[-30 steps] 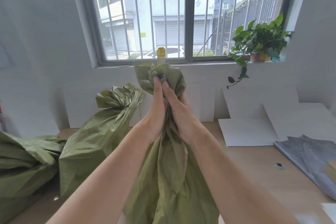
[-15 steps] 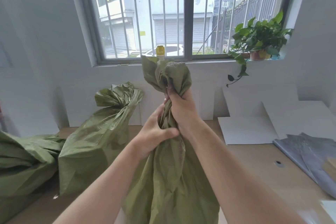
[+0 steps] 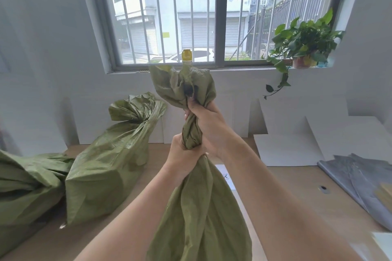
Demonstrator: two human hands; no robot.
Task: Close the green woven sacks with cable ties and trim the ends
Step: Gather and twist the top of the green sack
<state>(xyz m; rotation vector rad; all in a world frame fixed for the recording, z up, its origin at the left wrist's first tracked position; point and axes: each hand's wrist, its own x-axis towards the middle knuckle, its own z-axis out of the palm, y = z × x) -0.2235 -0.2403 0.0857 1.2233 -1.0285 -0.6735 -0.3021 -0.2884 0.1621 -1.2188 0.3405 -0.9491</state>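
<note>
In the head view we held the green sack (image 3: 201,214) upright at centre over the table (image 3: 286,188). Our right hand (image 3: 210,125) was wrapped tight round its twisted neck, and our left hand (image 3: 183,155) was clamped just beneath. Two other sacks (image 3: 106,167) lay to the left.

The held sack (image 3: 201,207) is cut off by the frame's lower edge, the far-left sack (image 3: 25,180) by the left edge. Behind the bunched mouth a bottle (image 3: 187,55) is hidden but for its yellow cap. The fingers of the left grip (image 3: 184,154) are largely hidden behind the twisted neck. The grey sheets (image 3: 360,176) at lower right are cropped by the right edge; the small dark spot (image 3: 323,188) nearby cannot be identified.
</note>
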